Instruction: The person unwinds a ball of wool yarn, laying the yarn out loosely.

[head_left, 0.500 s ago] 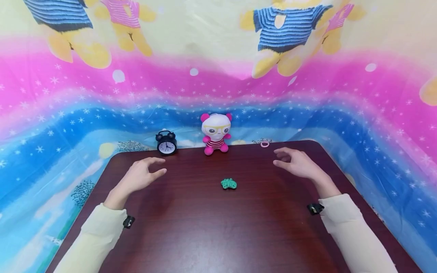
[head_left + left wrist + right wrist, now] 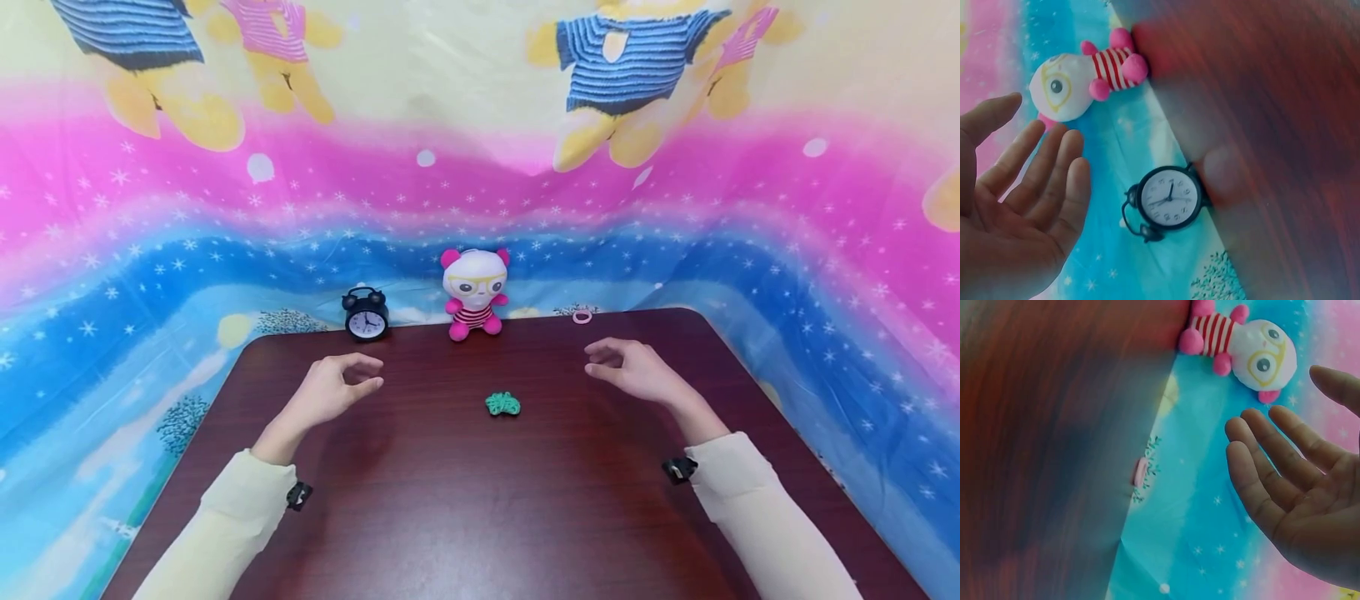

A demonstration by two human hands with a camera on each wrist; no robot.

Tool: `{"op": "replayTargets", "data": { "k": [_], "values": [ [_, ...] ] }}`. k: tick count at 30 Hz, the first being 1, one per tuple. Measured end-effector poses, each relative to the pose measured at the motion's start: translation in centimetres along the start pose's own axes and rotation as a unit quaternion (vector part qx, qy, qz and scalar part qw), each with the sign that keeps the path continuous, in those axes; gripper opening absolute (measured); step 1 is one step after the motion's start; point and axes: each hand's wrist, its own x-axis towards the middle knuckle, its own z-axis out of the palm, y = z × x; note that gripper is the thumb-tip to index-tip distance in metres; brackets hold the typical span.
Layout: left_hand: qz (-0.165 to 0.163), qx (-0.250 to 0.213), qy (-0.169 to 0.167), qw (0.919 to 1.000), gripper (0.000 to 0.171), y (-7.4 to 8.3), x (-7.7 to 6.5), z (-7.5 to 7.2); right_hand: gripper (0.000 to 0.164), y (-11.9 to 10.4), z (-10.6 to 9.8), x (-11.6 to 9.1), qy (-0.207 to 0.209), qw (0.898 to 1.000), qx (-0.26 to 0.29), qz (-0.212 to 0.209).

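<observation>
My left hand [image 2: 327, 390] hovers over the left part of the table, fingers relaxed and holding nothing. Opposite it, my right hand [image 2: 632, 370] hangs over the right part, also with nothing in its loosely bent fingers. Between and slightly below them in the head view lies a small green bundle [image 2: 502, 405], its kind unclear. A black twin-bell alarm clock [image 2: 367, 317] stands at the back edge, beyond the left hand. A pink ring [image 2: 582, 317] stands at the back edge beyond the right hand. In both wrist views the palms and spread fingers show bare.
A plush panda [image 2: 476, 293] with pink ears and a striped shirt sits at the middle of the back edge. The dark wooden table [image 2: 480, 500] has rounded far corners. A printed cloth [image 2: 480, 192] hangs closely around its back and sides.
Both hands have moved inward, toward each other, and a little nearer to the body. The clock, panda, ring and green bundle have stayed in place.
</observation>
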Motion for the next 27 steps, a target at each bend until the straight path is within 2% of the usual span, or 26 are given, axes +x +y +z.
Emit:
{"op": "replayTargets", "data": {
  "k": [13,19,27],
  "values": [
    [0.017,-0.039,0.014,0.999,0.023,0.8,0.8,2.9,0.03,-0.6,2.6,0.7,-0.011,1.0,0.015,-0.016],
    [0.007,-0.05,0.011,0.9987,0.022,1.1,1.3,4.3,0.029,-1.2,3.3,0.8,-0.022,0.999,0.029,-0.016],
    [0.002,-0.06,0.013,0.9981,0.023,1.5,1.8,5.5,0.029,-1.2,4.6,1.2,-0.036,0.998,0.047,-0.002]
  ]
}}
